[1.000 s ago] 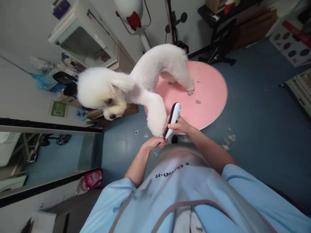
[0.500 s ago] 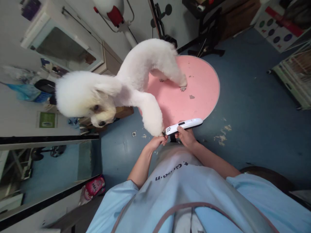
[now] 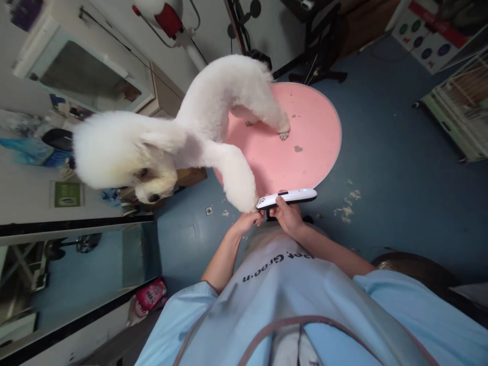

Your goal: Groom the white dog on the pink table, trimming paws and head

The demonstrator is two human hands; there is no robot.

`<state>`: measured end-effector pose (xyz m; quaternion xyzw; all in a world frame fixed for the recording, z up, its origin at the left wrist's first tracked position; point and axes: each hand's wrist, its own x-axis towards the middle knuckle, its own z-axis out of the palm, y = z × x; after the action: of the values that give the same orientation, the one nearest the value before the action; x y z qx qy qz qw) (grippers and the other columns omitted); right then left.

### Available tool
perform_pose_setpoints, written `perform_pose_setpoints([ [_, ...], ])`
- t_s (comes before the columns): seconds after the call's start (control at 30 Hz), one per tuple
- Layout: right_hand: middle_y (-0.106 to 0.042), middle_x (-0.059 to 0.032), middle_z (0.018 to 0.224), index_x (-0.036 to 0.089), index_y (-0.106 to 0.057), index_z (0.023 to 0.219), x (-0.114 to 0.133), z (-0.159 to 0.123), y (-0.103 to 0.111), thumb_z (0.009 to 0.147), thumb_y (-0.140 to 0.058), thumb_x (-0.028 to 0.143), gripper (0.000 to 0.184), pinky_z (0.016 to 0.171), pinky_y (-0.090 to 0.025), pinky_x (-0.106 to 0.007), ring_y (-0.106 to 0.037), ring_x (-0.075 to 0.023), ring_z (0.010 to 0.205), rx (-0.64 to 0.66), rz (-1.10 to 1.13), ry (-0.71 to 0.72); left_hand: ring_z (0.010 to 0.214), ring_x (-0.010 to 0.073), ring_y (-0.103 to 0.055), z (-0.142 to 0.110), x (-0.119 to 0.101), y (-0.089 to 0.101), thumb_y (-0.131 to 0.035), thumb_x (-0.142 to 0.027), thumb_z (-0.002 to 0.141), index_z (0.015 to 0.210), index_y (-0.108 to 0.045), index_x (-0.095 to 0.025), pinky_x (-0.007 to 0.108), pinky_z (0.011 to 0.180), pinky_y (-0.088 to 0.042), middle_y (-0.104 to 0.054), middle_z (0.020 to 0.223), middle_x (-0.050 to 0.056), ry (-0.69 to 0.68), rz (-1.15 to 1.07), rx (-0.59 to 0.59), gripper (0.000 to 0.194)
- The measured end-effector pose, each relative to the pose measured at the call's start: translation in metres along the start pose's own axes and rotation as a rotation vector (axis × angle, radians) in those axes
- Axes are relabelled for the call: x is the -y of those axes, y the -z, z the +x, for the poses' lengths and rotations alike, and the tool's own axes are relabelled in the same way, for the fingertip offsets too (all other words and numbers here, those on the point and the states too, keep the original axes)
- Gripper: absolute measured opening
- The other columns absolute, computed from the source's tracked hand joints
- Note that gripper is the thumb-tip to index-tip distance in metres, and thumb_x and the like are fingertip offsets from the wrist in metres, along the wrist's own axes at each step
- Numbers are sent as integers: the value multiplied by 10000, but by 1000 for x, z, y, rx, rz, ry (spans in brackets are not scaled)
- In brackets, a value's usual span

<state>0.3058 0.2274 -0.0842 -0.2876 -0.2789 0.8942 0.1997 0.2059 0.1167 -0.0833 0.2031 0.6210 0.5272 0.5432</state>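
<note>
A fluffy white dog (image 3: pixel 213 107) stands on a round pink table (image 3: pixel 308 132), its head turned to the left side of the view. One front leg (image 3: pixel 238 178) reaches toward me. My left hand (image 3: pixel 247 221) is closed around the paw at the end of that leg; the paw itself is mostly hidden. Wrapped round a white hair clipper (image 3: pixel 292 197) with a black underside, my right hand (image 3: pixel 286 215) has its thumb on top near the dark switch. The clipper's head meets the fur at the paw, just above my left fingers.
A white cabinet with a glass door (image 3: pixel 87 71) and a white-and-red machine on a stand (image 3: pixel 168 18) are behind the dog. A wire cage (image 3: pixel 461 107) stands at the right. Fur tufts (image 3: pixel 346 211) lie on the blue floor.
The clipper has tilted flatter and its head has shifted slightly left against the paw. The whole view has shifted slightly. Both hands keep their grip.
</note>
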Motion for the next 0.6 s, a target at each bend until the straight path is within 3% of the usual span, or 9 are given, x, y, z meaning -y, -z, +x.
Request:
perform_pose_setpoints([
  [0.13,-672,26,736,207,-527,815,2,-2,-5,579,-777,461,427,392,-406,-210,-497,-70,422,-90,30,-10,435,64,-332,3,4,-2,-466,-212,561,494,-399,-159,225,469,-283,-369,444,-37,11,-7,-9,108],
  [0.23,-649,27,684,207,-539,814,3,1,-6,570,-787,454,427,460,-458,-223,-530,-86,479,-115,101,-74,426,65,-326,6,3,-5,-478,-217,559,535,-417,-162,215,455,-292,-370,440,-47,12,-37,-39,86],
  [0.4,-564,41,567,223,-508,705,11,12,12,577,-736,488,372,477,-448,-234,-519,-104,507,-247,256,-171,389,59,-302,9,-6,-12,-491,-223,558,597,-408,-175,203,425,-292,-347,425,-72,0,-144,-25,104],
  [0.47,-543,28,547,223,-496,660,14,17,22,567,-706,492,354,488,-446,-256,-541,-134,540,-101,178,-241,378,59,-323,10,-8,-17,-502,-254,596,592,-419,-171,203,420,-286,-374,419,-62,10,-91,-40,117],
  [0.6,-538,7,528,206,-555,676,15,29,32,554,-684,496,340,491,-428,-286,-530,-155,513,409,-103,-431,372,80,-385,13,-6,-22,-480,-313,734,576,-470,-155,215,422,-310,-427,410,-27,109,127,-14,223],
])
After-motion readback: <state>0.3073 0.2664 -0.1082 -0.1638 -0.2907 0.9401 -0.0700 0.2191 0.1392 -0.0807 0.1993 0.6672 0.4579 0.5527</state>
